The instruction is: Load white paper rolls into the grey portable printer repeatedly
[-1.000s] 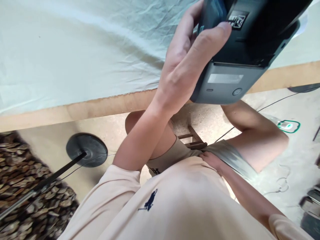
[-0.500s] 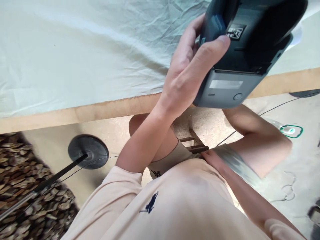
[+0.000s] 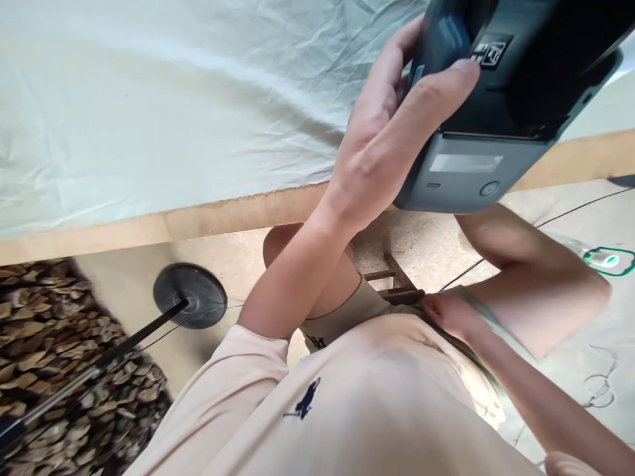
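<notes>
My left hand (image 3: 391,125) is closed on a dark grey electronic device (image 3: 466,172), its thumb on the black inner part beside a small black-and-white label (image 3: 493,53). A pale window and a round power button show on the device's near end; its far end runs out of the picture. It is held tilted above the table edge. Low at my lap, my right hand (image 3: 451,316) has its fingers curled by the shorts, close to a small wooden stool (image 3: 397,281). Whatever those fingers hold, if anything, is hidden.
A pale cloth (image 3: 149,132) covers the table, which has a bare wooden edge (image 3: 223,218). Below stands a black round base (image 3: 198,297) with a pole, near a heap of wood pieces (image 3: 40,337). A clear bottle with a green handle (image 3: 610,260) and thin cables lie at right.
The whole view has shifted, so most things sit further right. My right hand has drawn back along the lap and its fingers have curled. My left hand keeps its hold on the device.
</notes>
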`<act>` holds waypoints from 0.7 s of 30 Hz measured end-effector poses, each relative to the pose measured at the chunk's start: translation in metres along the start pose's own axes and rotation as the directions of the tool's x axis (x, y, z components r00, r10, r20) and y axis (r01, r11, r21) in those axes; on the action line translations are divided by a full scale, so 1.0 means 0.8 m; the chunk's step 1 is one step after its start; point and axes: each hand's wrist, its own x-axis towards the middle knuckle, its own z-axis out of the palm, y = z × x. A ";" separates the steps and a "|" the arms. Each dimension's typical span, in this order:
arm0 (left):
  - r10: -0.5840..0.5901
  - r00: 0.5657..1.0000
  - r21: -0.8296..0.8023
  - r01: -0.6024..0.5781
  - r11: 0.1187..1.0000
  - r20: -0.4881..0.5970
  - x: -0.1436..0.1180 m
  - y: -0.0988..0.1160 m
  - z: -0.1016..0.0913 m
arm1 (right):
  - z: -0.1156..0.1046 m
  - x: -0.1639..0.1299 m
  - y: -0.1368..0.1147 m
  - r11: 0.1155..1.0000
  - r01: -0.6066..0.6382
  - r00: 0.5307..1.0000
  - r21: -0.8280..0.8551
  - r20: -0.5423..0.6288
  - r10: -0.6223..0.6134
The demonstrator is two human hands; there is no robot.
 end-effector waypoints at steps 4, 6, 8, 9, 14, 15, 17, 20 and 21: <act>0.014 0.999 -0.026 -0.016 1.000 -0.038 0.000 0.003 0.003 | 0.004 -0.027 -0.003 0.993 0.055 0.995 -0.102 0.092 -0.046; -0.012 0.996 -0.012 0.011 1.000 -0.087 0.001 0.003 0.003 | 0.013 -0.030 -0.014 0.989 0.048 0.995 -0.140 0.090 -0.036; -0.053 0.987 0.014 0.055 0.998 -0.155 0.003 0.000 0.002 | 0.020 -0.027 -0.025 0.985 0.024 0.996 -0.170 0.085 -0.009; -0.060 0.983 0.002 0.061 0.998 -0.175 0.004 -0.002 0.002 | 0.023 -0.025 -0.029 0.984 0.014 0.997 -0.180 0.082 0.001; -0.022 0.987 -0.142 -0.001 0.990 -0.161 0.011 0.001 0.007 | 0.016 -0.027 -0.036 0.983 0.007 0.998 -0.185 0.065 0.005; -0.067 0.977 -0.080 0.052 0.995 -0.200 0.010 0.005 0.011 | 0.013 -0.030 -0.037 0.984 0.009 0.998 -0.179 0.061 0.002; -0.115 0.952 0.056 0.136 0.989 -0.283 0.007 0.015 0.016 | 0.010 -0.036 -0.039 0.987 0.002 0.998 -0.161 0.057 0.008; -0.079 0.953 0.122 0.119 0.985 -0.294 0.001 0.019 0.016 | 0.014 -0.038 -0.042 0.992 -0.049 0.996 -0.118 0.066 0.057; -0.048 0.964 0.114 0.080 0.990 -0.260 0.000 0.018 0.015 | 0.017 -0.035 -0.042 0.993 -0.068 0.994 -0.096 0.073 0.076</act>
